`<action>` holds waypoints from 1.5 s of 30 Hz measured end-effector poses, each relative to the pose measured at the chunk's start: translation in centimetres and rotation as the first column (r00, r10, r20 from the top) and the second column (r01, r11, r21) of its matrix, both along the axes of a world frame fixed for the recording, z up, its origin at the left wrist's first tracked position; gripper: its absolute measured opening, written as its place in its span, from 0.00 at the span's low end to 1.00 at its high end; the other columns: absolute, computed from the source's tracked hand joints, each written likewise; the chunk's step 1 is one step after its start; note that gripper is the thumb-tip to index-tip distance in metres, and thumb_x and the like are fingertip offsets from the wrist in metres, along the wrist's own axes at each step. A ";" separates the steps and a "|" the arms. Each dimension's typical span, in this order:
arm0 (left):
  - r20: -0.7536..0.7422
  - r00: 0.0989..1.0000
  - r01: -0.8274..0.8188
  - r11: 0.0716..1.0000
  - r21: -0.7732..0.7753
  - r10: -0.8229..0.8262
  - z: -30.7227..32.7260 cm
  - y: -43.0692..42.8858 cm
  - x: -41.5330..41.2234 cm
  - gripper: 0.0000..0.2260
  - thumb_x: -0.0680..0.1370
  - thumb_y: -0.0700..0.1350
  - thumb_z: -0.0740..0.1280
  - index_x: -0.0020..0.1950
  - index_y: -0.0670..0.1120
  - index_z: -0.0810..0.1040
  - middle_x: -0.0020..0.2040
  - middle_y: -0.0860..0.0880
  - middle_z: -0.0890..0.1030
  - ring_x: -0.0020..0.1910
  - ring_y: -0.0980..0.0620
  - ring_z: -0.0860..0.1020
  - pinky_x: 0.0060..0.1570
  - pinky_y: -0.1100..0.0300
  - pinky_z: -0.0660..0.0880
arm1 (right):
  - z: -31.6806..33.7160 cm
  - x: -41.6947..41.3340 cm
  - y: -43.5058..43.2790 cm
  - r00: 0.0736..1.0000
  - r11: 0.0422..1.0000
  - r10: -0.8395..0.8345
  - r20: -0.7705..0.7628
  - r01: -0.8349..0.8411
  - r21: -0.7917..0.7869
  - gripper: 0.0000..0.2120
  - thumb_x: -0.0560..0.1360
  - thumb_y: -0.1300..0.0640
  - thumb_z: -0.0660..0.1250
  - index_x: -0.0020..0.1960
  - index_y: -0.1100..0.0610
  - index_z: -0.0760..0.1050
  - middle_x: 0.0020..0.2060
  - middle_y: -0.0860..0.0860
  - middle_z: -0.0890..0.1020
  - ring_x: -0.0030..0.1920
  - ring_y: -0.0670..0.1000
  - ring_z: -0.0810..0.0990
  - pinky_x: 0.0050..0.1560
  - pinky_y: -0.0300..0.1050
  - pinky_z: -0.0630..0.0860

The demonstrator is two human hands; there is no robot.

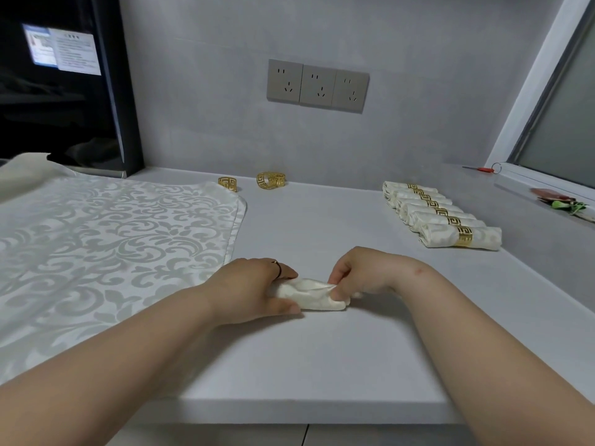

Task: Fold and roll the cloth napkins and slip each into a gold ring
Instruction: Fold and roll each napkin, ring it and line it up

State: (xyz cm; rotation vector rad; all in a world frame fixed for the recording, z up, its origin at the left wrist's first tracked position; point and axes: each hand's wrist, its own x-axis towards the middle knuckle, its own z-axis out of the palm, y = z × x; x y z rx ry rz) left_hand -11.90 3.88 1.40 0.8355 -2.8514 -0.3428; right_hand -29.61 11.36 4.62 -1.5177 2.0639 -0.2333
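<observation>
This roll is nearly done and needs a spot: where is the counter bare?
Bare counter lies between the flat napkins and the ringed rolls, and from the held roll to the near edge. Crowded: left under the flat napkins, right at the rolls, two loose rings by the wall.

left hand [254, 286]: grips napkin roll [312, 297] | right hand [360, 273]: seemingly pinches its end

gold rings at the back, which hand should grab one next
Probably the left hand: both loose gold rings lie on its side of the counter, and the right hand pinches the rolled napkin, so it could keep it rolled.
</observation>
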 end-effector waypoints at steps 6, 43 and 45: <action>0.014 0.999 0.033 0.999 -0.003 -0.033 0.5 0.9 -2.3 0.27 0.75 0.59 0.63 0.70 0.51 0.65 0.67 0.55 0.70 0.64 0.55 0.70 0.60 0.63 0.67 | -0.9 0.2 0.4 0.996 0.993 -0.033 -0.079 0.024 -0.114 0.08 0.69 0.60 0.69 0.35 0.49 0.74 0.34 0.44 0.75 0.44 0.48 0.74 0.42 0.40 0.69; -0.450 0.628 -0.465 0.770 0.437 0.635 -2.5 -15.3 -1.3 0.06 0.68 0.49 0.72 0.37 0.51 0.75 0.32 0.53 0.79 0.34 0.58 0.75 0.33 0.63 0.66 | -3.9 -6.1 -32.8 0.967 0.905 -0.107 -0.230 -0.001 -0.425 0.25 0.76 0.65 0.54 0.70 0.47 0.65 0.75 0.50 0.51 0.74 0.55 0.48 0.72 0.44 0.49; -0.445 0.621 -0.462 0.760 0.457 0.645 -2.6 -15.3 -1.2 0.07 0.67 0.50 0.73 0.36 0.52 0.76 0.32 0.52 0.79 0.33 0.57 0.76 0.33 0.62 0.67 | -4.2 -6.0 -34.1 0.963 0.916 -0.123 -0.242 0.016 -0.402 0.27 0.75 0.65 0.54 0.70 0.45 0.65 0.75 0.49 0.50 0.74 0.57 0.46 0.74 0.47 0.48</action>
